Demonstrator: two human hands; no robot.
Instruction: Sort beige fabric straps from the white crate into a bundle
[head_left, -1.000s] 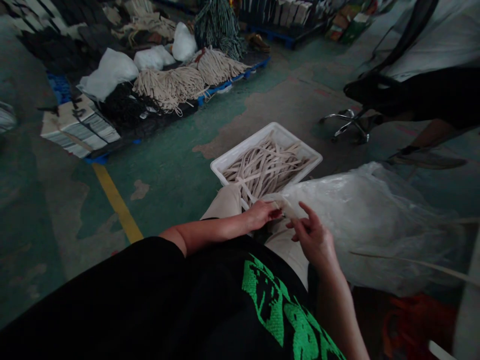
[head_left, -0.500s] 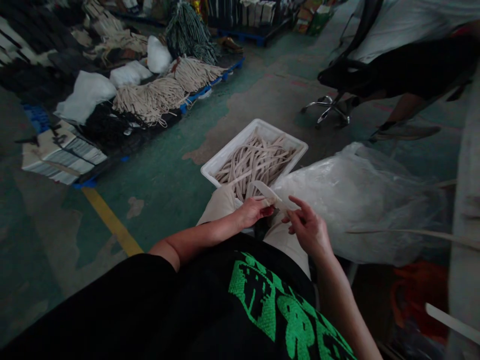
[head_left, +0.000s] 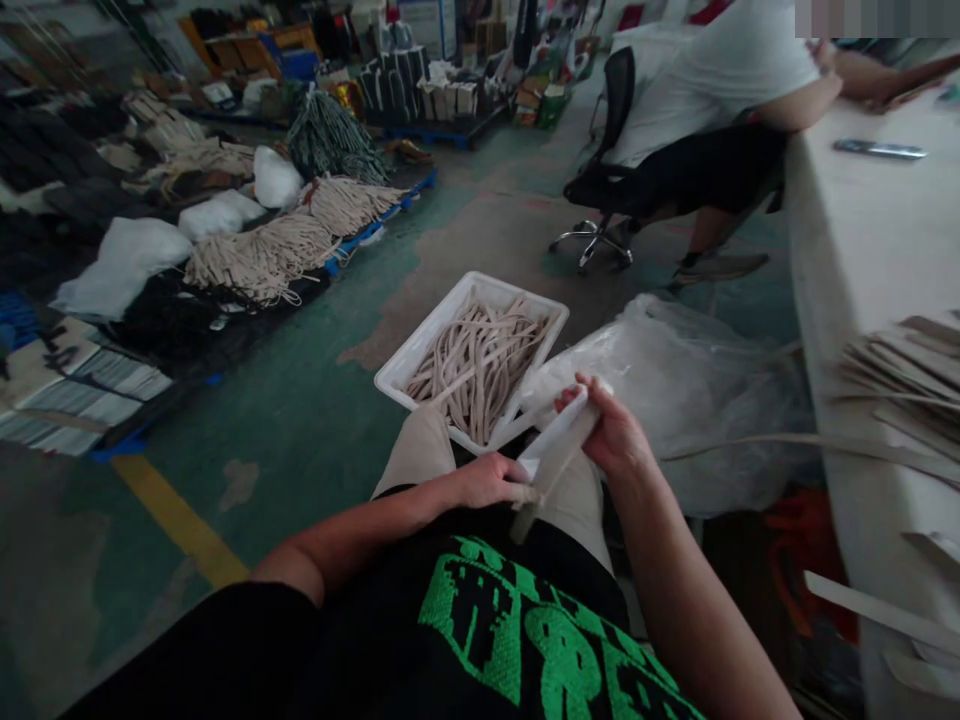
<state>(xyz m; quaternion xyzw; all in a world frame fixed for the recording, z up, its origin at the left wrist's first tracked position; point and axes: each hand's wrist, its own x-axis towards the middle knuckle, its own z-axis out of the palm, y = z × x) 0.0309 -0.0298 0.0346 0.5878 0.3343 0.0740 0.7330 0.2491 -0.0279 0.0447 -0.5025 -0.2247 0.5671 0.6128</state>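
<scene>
A pale beige strip (head_left: 568,455) with a white face stretches between my two hands above my lap, looped at its far end. My left hand (head_left: 489,482) is closed on its near end, where a short tail hangs below the fingers. The looped end is held by my right hand (head_left: 616,432), its fingers curled round it. Just beyond my knees stands a white plastic bin (head_left: 401,375), holding a tangle of similar beige strips (head_left: 480,365).
A clear plastic bag (head_left: 675,370) bulges right of the bin. Along the right runs a white table (head_left: 862,260) with stacked strips (head_left: 907,380) and a knife-like tool (head_left: 879,150). A person (head_left: 697,90) sits in a swivel chair (head_left: 619,110). Pallets with strip bundles (head_left: 262,255) lie left.
My right hand has moved from an extended-finger pose to gripping the strip's far end. My left hand is lower and nearer my body. The view has tilted up and right, showing more table.
</scene>
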